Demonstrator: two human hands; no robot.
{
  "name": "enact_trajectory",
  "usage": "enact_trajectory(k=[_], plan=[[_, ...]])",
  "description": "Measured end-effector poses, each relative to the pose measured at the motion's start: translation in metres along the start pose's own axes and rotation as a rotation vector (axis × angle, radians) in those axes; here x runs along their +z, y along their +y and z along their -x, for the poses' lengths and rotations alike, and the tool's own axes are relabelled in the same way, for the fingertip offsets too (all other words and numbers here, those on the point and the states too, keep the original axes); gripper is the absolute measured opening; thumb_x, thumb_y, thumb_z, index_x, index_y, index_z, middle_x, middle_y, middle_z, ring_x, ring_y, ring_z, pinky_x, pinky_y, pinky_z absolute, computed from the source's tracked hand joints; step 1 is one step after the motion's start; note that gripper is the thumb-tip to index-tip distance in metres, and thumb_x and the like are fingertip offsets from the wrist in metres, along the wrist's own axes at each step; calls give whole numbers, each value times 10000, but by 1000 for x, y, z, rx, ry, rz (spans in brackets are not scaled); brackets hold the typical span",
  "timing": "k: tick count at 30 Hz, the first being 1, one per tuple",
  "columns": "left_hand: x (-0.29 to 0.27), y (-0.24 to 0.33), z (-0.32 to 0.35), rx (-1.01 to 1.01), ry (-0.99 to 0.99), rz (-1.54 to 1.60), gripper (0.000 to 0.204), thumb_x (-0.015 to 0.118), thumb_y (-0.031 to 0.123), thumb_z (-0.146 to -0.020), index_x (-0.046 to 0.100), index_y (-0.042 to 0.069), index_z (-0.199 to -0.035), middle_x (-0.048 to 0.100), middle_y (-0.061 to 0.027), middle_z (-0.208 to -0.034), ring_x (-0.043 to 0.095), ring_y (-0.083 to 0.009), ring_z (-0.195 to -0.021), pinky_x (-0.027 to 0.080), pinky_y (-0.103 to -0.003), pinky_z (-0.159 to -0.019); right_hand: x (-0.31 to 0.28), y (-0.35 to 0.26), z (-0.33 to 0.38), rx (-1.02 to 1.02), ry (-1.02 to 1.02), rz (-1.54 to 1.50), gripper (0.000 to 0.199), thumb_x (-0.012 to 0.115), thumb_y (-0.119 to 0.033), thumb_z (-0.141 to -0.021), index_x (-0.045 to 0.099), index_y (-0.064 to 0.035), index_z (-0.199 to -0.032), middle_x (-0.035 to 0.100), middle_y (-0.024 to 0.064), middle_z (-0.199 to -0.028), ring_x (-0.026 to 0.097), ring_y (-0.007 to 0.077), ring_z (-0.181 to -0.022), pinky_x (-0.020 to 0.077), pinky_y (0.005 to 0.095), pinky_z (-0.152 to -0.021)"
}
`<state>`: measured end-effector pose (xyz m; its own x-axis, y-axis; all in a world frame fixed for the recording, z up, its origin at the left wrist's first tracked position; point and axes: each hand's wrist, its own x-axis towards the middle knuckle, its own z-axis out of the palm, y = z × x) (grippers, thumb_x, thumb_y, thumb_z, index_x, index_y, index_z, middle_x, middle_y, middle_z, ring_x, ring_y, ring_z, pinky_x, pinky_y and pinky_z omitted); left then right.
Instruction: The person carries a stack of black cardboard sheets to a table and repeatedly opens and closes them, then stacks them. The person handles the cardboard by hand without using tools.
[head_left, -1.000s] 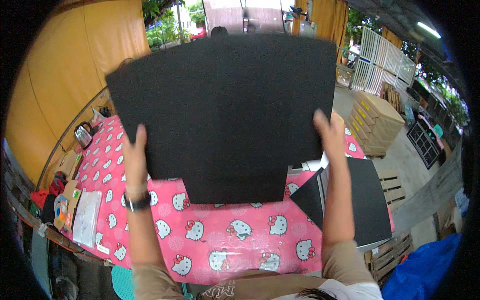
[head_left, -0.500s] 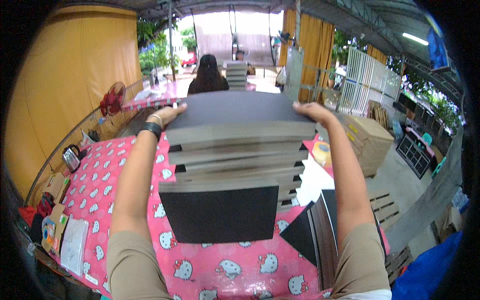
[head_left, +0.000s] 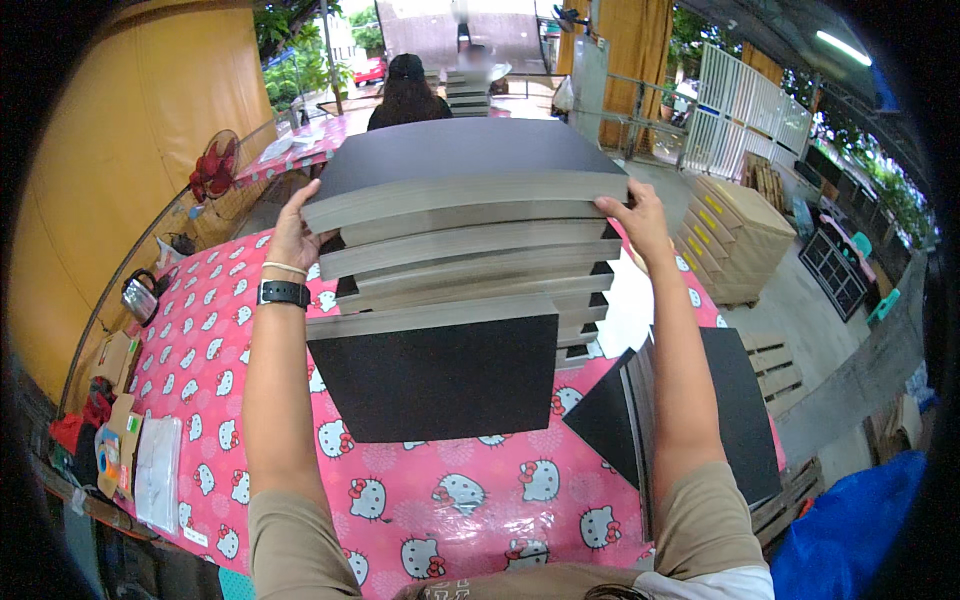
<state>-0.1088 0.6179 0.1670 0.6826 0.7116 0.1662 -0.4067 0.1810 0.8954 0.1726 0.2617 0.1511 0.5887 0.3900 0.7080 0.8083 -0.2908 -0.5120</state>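
A tall pile of black sheets with grey edges (head_left: 470,240) stands in front of me, its layers offset from one another. My left hand (head_left: 297,225) grips the left side of the topmost stack of sheets (head_left: 465,150), thumb up at its edge and fingers lower down. On the opposite side my right hand (head_left: 638,218) is closed on the same stack, its thumb against the near edge. Nearer to me, a separate stack with a black face (head_left: 440,385) leans tilted against the pile. More black sheets (head_left: 735,400) lie beside and beyond my right forearm.
A pink patterned cloth (head_left: 460,540) covers the table. On the left are a metal kettle (head_left: 140,297), a red fan (head_left: 214,168) and a clear plastic packet (head_left: 158,470). Wrapped cartons (head_left: 735,240) stand on the right. Another person (head_left: 408,95) sits beyond the pile.
Both hands have come from the top sheet's far corners down to the sides of the top stack, nearer to me. The view has tilted downward.
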Motion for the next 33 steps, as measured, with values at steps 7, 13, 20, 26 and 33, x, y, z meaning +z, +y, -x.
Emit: enact_trajectory(k=[7, 13, 20, 26, 33], plan=[[-4, 3, -9, 25, 5, 1, 356, 648, 353, -762, 573, 112, -1013, 606, -37, -948, 565, -176, -877, 455, -324, -761, 3, -16, -3, -4, 33, -15, 632, 723, -509, -644, 643, 14, -989, 599, 262, -955, 553, 361, -945, 438, 396, -819], [-35, -5, 10, 380, 235, -146, 492, 580, 410, -842, 517, 41, -1162, 558, -103, -1111, 519, -199, -1009, 419, -333, -855, 8, -20, 14, -235, 204, -5, 552, 663, -373, -761, 575, 76, -1070, 595, 231, -1071, 560, 359, -984, 423, 386, -867], [-133, -143, 142, 209, 346, -472, 872, 643, 388, -774, 197, -72, -1367, 254, -200, -1413, 254, -276, -1309, 191, -362, -1072, 103, 21, 221, 442, -39, -506, 577, 663, -288, -790, 430, 29, -1213, 540, 172, -1155, 518, 258, -1060, 372, 362, -943], [-115, -173, 175, -34, 114, -221, 637, 665, 104, -757, 350, 29, -1306, 458, -102, -1268, 458, -234, -1130, 358, -350, -964, 129, 14, 261, 557, -255, -798, 656, 732, -157, -721, 373, 16, -1242, 546, 156, -1142, 518, 243, -1062, 370, 352, -949], [-145, -176, 236, 188, 150, -104, 693, 664, -8, -695, 341, 6, -1309, 465, -92, -1250, 446, -231, -1141, 332, -340, -995, 102, -14, 286, 423, -120, -886, 558, 710, -95, -730, 433, -6, -1207, 564, 129, -1109, 519, 205, -1049, 374, 334, -947]])
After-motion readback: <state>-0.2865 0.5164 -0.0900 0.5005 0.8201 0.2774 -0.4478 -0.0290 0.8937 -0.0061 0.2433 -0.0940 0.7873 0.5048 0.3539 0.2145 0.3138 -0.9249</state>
